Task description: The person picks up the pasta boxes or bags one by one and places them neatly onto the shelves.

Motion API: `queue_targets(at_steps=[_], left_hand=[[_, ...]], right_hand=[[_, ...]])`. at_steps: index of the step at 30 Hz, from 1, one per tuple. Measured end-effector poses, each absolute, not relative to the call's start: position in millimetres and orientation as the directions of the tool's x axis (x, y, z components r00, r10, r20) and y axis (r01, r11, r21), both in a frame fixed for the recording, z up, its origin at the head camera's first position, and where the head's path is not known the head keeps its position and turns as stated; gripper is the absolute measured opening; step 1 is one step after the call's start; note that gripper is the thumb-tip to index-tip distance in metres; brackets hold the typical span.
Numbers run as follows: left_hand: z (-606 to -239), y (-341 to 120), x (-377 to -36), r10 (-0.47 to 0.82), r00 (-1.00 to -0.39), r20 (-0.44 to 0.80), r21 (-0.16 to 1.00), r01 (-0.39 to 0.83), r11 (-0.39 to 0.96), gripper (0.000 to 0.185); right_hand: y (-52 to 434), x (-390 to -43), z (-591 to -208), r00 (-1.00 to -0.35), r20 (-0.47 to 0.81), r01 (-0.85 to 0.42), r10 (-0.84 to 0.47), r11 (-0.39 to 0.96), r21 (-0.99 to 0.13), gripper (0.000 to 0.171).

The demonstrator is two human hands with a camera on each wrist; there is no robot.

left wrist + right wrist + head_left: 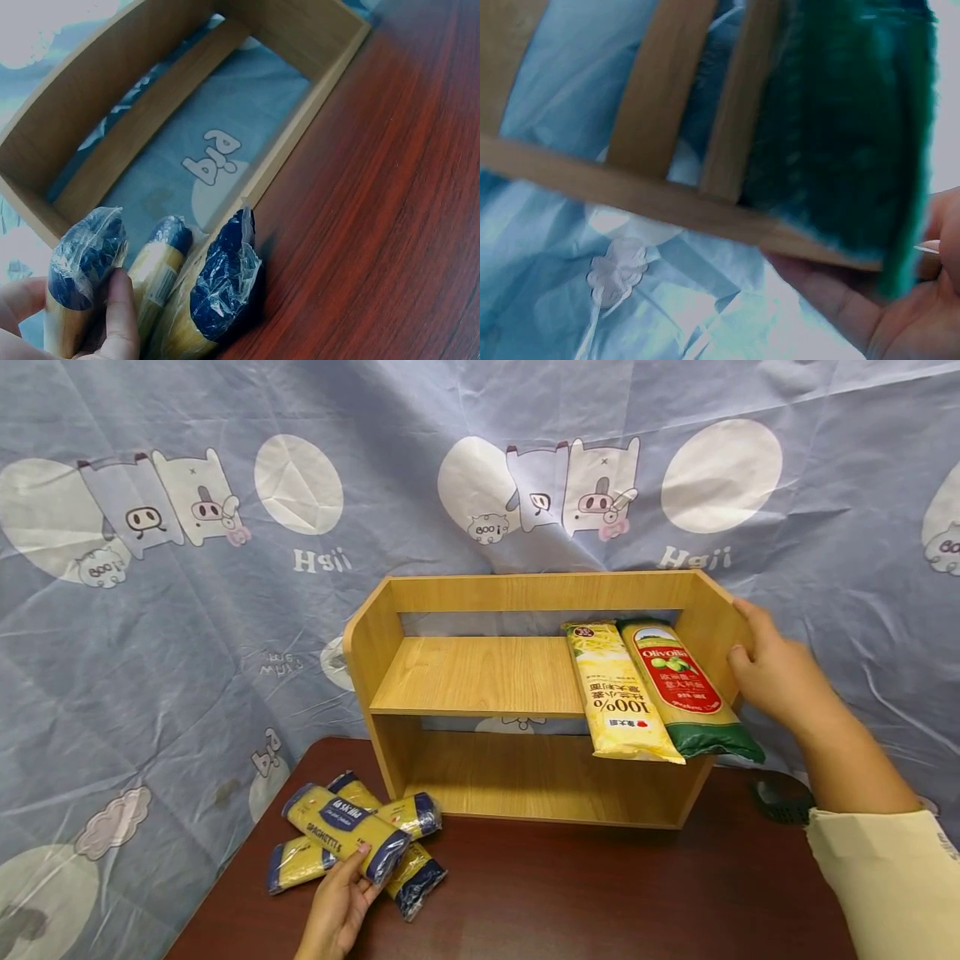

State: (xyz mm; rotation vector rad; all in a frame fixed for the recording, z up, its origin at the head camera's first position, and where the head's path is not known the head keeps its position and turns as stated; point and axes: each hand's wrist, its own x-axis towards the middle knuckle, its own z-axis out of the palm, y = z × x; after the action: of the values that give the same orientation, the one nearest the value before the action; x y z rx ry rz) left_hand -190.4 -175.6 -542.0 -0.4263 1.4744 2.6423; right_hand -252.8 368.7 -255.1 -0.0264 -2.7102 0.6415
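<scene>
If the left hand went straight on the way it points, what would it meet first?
Probably the blue-ended packet by the shelf's left side, just past the held spaghetti packet; depth is unclear.

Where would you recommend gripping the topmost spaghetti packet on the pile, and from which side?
I'd probably grip the topmost spaghetti packet near its dark-blue near-right end, from the person's side, thumb above and fingers beneath. It lies slantwise over the other packets, that end toward the person; the left hand pinches it there.

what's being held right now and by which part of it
The left hand holds a spaghetti packet by the end nearer the person; the right hand grips the shelf at its right side.
</scene>
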Motion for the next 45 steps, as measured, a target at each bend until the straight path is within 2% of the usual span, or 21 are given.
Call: queue_targets(at_steps=[7,14,19,25,29,36,45], left_hand=[[-540,-177,-190,-0.062,-0.963,-0.261,0.828,-0.19,-0.528,0.024],[-542,-171,-192,-0.034,-0.953,-0.302,0.793,-0.231,-0.564,0.033],[-544,-171,-193,-0.041,-0.958,-0.285,0.794,-0.212,-0.569,0.036],[-548,-173,-191,-0.004,-0.968,-0.251,0.776,-0.199,-0.599,0.019],[-551,-175,-190,0.023,-0.974,-0.227,0.774,-0.195,-0.602,0.015],[-552,-177,-190,0.035,-0.974,-0.226,0.784,-0.203,-0.587,0.021],[-558,-180,-189,0.017,-0.969,-0.247,0.849,-0.225,-0.478,0.031]], right_hand=[[370,-254,-258,-0.936,0.342,-0.078,0.079,0.903,-0.422,0.067],[371,-252,-256,-0.935,0.348,-0.086,0.07,0.907,-0.413,0.067],[370,-251,-257,-0.936,0.346,-0.087,0.069,0.905,-0.416,0.067],[368,-251,-256,-0.933,0.349,-0.074,0.084,0.906,-0.416,0.066],[369,-251,-257,-0.933,0.351,-0.074,0.085,0.906,-0.416,0.067],[372,-250,-258,-0.93,0.357,-0.075,0.087,0.907,-0.415,0.068],[371,-253,-258,-0.931,0.356,-0.073,0.085,0.909,-0.409,0.067]])
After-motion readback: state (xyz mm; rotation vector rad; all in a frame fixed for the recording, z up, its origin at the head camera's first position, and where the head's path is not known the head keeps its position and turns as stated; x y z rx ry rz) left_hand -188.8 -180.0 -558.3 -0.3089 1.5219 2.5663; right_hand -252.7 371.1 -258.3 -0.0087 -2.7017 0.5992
